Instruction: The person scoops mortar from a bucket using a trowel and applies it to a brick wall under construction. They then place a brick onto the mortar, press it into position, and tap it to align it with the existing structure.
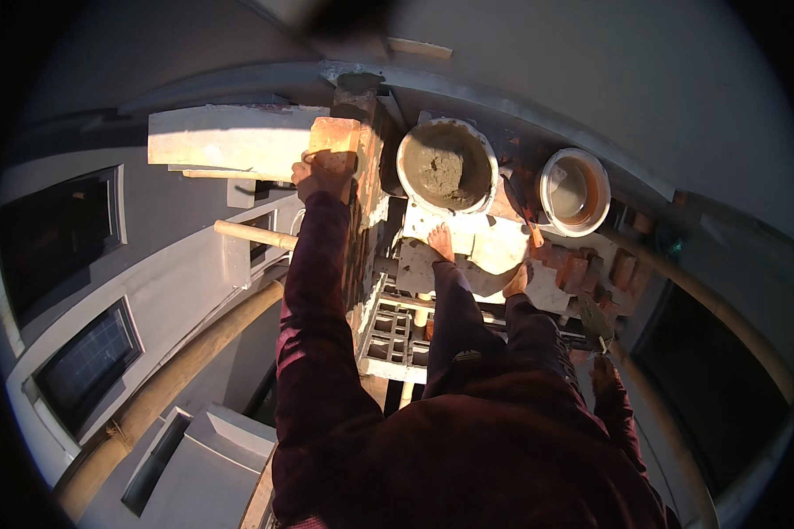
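Observation:
At the end of my outstretched left arm, my left hand (316, 176) is closed around an orange brick (337, 137). The brick is at the top of a narrow brick wall (366, 212); I cannot tell whether it rests there or is held just above. Low on my right side, my right hand (604, 375) is wrapped round the handle of a trowel (595, 319), whose blade points away from me. A round bucket of grey mortar (439, 169) stands ahead, just right of the wall.
A smaller bucket (603, 194) holds liquid. Between the buckets lies a tool with an orange handle (536, 236). Loose bricks (578, 269) sit by my right foot (516, 282). My bare feet are on pale boards above a drop. Bamboo poles (185, 370) run along both sides.

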